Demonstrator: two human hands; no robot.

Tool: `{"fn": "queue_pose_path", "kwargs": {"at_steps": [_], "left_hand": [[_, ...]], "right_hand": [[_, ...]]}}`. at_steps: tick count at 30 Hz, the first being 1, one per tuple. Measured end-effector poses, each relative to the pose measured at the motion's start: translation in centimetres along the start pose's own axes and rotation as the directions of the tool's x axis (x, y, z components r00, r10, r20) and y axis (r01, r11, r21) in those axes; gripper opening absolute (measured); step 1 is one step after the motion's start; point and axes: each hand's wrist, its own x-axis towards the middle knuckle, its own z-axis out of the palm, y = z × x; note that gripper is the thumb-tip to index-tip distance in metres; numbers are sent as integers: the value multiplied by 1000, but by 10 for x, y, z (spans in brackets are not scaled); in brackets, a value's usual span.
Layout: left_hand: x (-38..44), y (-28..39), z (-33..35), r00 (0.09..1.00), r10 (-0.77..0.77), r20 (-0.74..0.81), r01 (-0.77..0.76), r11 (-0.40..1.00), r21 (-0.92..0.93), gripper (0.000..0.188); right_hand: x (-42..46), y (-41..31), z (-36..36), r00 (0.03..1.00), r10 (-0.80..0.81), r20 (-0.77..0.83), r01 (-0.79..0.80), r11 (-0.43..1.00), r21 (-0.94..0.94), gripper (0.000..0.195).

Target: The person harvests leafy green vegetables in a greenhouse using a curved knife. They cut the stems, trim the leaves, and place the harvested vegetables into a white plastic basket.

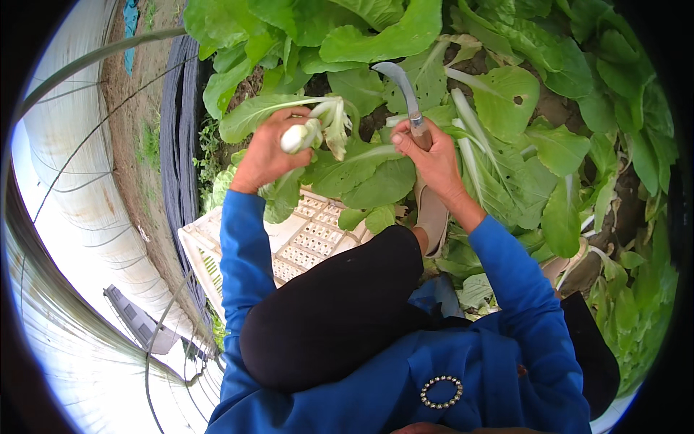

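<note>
My left hand is closed around a leafy green vegetable, its pale cut base turned up towards me. A limp outer leaf with a browned edge hangs off its right side. In my right hand is a small sickle, gripped by its wooden handle, the curved blade pointing up and to the left. The blade is apart from the vegetable. Loose leaves with white stalks lie on the ground just right of my right hand.
Below my left hand stands a white plastic crate, partly hidden by my arm and knee. Growing leafy plants fill the far side and right. Rolled dark sheeting runs along the left, beside bare soil and the plastic greenhouse wall.
</note>
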Motion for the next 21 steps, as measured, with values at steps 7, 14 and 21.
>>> {"fn": "queue_pose_path", "kwargs": {"at_steps": [7,14,21], "left_hand": [[4,93,66,986,148,77,-147,989,-20,48],[4,86,70,967,4,254,101,912,-399,48],[-4,84,58,965,-74,253,233,686,-689,52]], "right_hand": [[-3,-35,-13,989,-82,-124,47,963,-264,31],[-10,-62,-60,975,111,194,-93,991,-101,28],[-1,-65,-102,985,-159,71,170,970,-175,37]]}}
